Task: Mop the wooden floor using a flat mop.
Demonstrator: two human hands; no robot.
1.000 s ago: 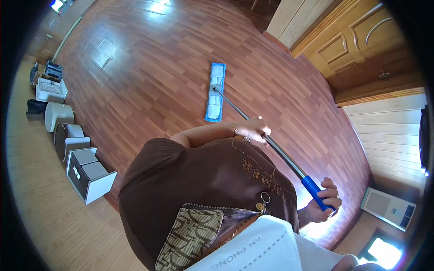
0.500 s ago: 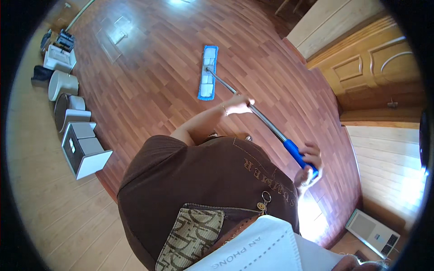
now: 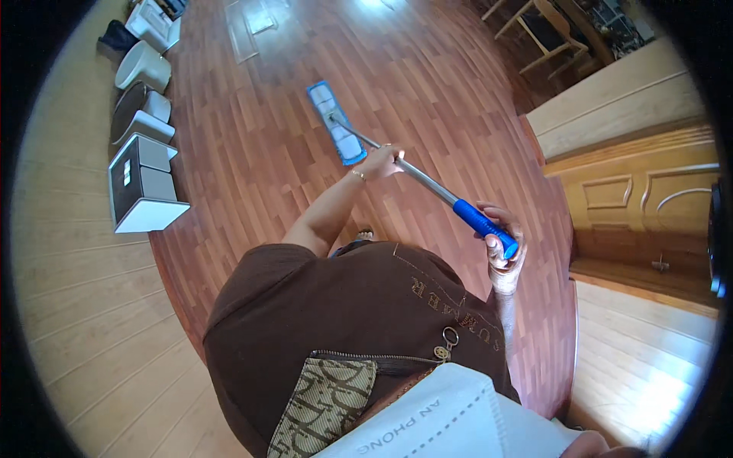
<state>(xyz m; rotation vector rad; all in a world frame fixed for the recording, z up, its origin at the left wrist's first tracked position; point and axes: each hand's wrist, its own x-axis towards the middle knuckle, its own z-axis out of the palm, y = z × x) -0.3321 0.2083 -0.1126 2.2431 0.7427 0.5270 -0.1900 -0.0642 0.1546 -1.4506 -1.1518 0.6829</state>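
Note:
A flat mop (image 3: 434, 187) with a silver pole runs from lower right to upper left in front of me. Its blue-edged, pale rectangular head (image 3: 336, 122) lies flat on the wood floor. Around the lower part of the pole my left hand (image 3: 381, 161) is closed, a bracelet on its wrist. My right hand (image 3: 505, 238) holds the blue grip (image 3: 482, 225) at the pole's upper end, its thumb near the end cap and its fingers curled round the far side. Below the left hand, part of my foot (image 3: 366, 234) shows past my brown shirt.
Along the left wall stand a grey and white cabinet (image 3: 145, 187), a round-topped white fixture (image 3: 143, 67) and other sanitary-ware-like pieces. At right is a wooden door (image 3: 641, 206) in a pale panelled wall (image 3: 618, 107). A wooden chair (image 3: 546, 34) stands at far right.
The mop head has swung from near upright to slanting, its far end now further left. Both hands keep their hold and sit slightly higher in view. My viewpoint has turned and moved forward.

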